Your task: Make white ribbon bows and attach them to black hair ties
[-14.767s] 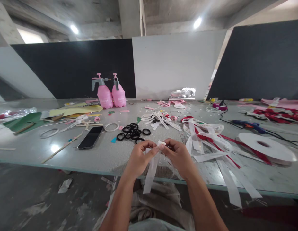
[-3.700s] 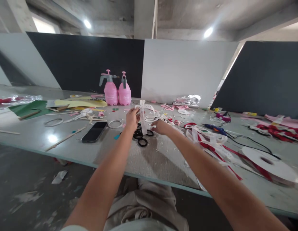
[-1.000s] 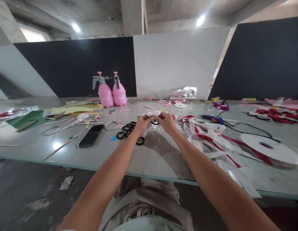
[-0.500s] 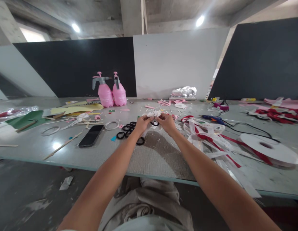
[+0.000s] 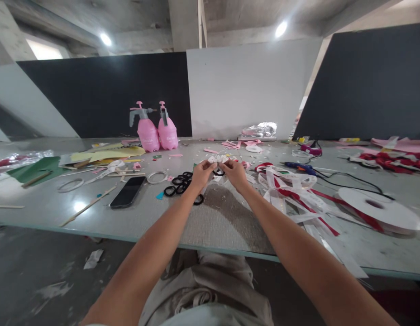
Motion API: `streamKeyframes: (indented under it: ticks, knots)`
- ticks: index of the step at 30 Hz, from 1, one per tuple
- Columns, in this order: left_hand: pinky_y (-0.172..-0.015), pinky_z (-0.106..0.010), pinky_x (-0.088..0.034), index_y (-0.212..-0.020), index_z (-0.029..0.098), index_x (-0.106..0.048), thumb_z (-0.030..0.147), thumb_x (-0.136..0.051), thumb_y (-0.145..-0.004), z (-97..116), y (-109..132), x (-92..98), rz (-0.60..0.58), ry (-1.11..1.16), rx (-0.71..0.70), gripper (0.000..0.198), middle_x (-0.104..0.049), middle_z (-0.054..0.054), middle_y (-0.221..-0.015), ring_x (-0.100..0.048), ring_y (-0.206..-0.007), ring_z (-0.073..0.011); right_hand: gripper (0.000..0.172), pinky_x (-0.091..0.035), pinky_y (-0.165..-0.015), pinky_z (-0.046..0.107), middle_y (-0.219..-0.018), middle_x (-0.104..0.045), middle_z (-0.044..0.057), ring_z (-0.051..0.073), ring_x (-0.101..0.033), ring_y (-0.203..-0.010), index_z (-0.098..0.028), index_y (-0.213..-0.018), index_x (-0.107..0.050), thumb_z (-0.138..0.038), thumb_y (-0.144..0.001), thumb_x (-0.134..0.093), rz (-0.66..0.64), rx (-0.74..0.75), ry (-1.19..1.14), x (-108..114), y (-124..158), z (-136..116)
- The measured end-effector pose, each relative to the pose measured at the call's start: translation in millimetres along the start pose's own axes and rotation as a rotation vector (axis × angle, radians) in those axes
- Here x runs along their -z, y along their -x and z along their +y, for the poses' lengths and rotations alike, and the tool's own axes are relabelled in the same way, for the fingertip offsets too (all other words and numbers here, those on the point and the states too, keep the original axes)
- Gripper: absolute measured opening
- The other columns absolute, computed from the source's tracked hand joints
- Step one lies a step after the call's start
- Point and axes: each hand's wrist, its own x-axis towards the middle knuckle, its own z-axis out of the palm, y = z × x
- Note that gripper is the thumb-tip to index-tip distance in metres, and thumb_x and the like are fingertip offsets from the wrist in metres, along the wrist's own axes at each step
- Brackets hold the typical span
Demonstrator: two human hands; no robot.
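Both my hands meet over the middle of the table, closed on a white ribbon bow (image 5: 217,158) with a black hair tie (image 5: 218,172) under it. My left hand (image 5: 202,174) pinches the bow's left side, thumb and fingers together. On the right side, my right hand (image 5: 236,173) grips it the same way. The fingers hide part of the bow and how the tie is joined to it. Just left of my left hand lie several loose black hair ties (image 5: 178,182), one of them partly behind my forearm.
White and red ribbons (image 5: 291,192) trail from a large white spool (image 5: 379,210) at right. A blue glue gun (image 5: 300,168) with its cord lies behind them. To the left are a phone (image 5: 127,192), a silvery ring (image 5: 157,177) and two pink spray bottles (image 5: 157,133). Scraps litter the back.
The white bow looks flatter and more spread between my fingertips. My hands stay in nearly the same place, and the things on the table have not moved.
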Motion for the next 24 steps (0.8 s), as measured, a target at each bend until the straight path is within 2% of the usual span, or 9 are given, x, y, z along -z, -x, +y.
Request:
streamKeyframes:
  ticks: [3,5,7,9,11,15,18,22,24]
  knots:
    - [-0.05,-0.021,-0.046,-0.08,0.015,-0.065,0.043,-0.071,-0.066,0,-2,3.5,0.035,-0.008,0.033,0.032,-0.064,-0.001,-0.073,-0.055,-0.059,-0.0107,0.031,-0.037,-0.056,0.025,-0.065,-0.058,0.0,0.013,-0.048,-0.057,-0.016,-0.081,-0.062,-0.045,-0.072,-0.061,0.031,0.01,-0.003,1,0,2]
    - [-0.048,-0.022,-0.047,-0.079,0.015,-0.064,0.044,-0.071,-0.065,0,-3,6.0,0.082,-0.019,0.05,0.033,-0.062,-0.001,-0.072,-0.055,-0.058,-0.0111,0.036,-0.041,-0.06,0.026,-0.075,-0.061,0.001,0.013,-0.051,-0.062,-0.016,-0.095,-0.061,-0.042,-0.07,-0.063,0.13,0.058,0.021,3,0,1]
    - [-0.049,-0.023,-0.048,-0.08,0.015,-0.062,0.043,-0.072,-0.063,-1,-4,7.4,0.126,-0.004,0.047,0.034,-0.062,-0.001,-0.072,-0.056,-0.059,-0.0113,0.033,-0.042,-0.065,0.027,-0.081,-0.062,0.002,0.014,-0.052,-0.066,-0.017,-0.097,-0.06,-0.039,-0.072,-0.063,0.208,0.149,0.093,4,1,0]
    - [-0.052,-0.024,-0.049,-0.079,0.015,-0.061,0.04,-0.073,-0.061,0,-4,7.2,0.141,0.036,0.035,0.033,-0.061,0.0,-0.071,-0.056,-0.059,-0.0114,0.021,-0.042,-0.067,0.027,-0.079,-0.063,0.003,0.014,-0.053,-0.067,-0.018,-0.088,-0.062,-0.036,-0.076,-0.059,0.171,0.24,0.175,5,2,-3]
    - [-0.055,-0.026,-0.049,-0.079,0.015,-0.059,0.036,-0.074,-0.06,1,-3,5.7,0.127,0.082,0.024,0.031,-0.062,0.0,-0.072,-0.056,-0.059,-0.0111,0.018,-0.043,-0.069,0.028,-0.079,-0.065,0.004,0.015,-0.055,-0.07,-0.018,-0.084,-0.063,-0.034,-0.079,-0.057,0.067,0.28,0.223,3,4,-5]
    - [-0.062,-0.024,-0.049,-0.084,0.015,-0.061,0.022,-0.067,-0.062,4,1,1.9,0.045,0.056,0.054,0.024,-0.066,-0.003,-0.087,-0.059,-0.068,-0.0107,0.029,-0.045,-0.075,0.03,-0.094,-0.068,0.008,0.017,-0.06,-0.079,-0.017,-0.097,-0.064,-0.038,-0.077,-0.06,-0.016,0.215,0.211,-4,6,-6]
    - [-0.064,-0.024,-0.048,-0.086,0.017,-0.056,0.014,-0.057,-0.063,6,3,-0.1,-0.013,0.042,0.055,0.023,-0.067,-0.003,-0.092,-0.061,-0.075,-0.0125,0.033,-0.046,-0.075,0.03,-0.091,-0.068,0.007,0.017,-0.061,-0.078,-0.016,-0.095,-0.065,-0.042,-0.075,-0.062,-0.056,0.153,0.106,-5,4,-4]
    - [-0.066,-0.024,-0.044,-0.086,0.019,-0.048,0.009,-0.052,-0.061,7,3,0.1,-0.042,-0.031,-0.067,0.027,-0.065,-0.001,-0.083,-0.061,-0.074,-0.0133,0.034,-0.046,-0.065,0.027,-0.074,-0.066,0.004,0.015,-0.059,-0.068,-0.014,-0.082,-0.064,-0.046,-0.069,-0.066,-0.055,0.042,-0.042,-3,0,-2]
    - [-0.07,-0.024,-0.043,-0.086,0.019,-0.048,0.009,-0.053,-0.064,10,3,2.3,0.023,-0.139,-0.183,0.025,-0.063,-0.001,-0.082,-0.059,-0.074,-0.0126,0.032,-0.047,-0.062,0.026,-0.069,-0.064,0.002,0.014,-0.057,-0.064,-0.015,-0.076,-0.063,-0.045,-0.067,-0.067,-0.062,-0.032,-0.135,-3,0,-2]
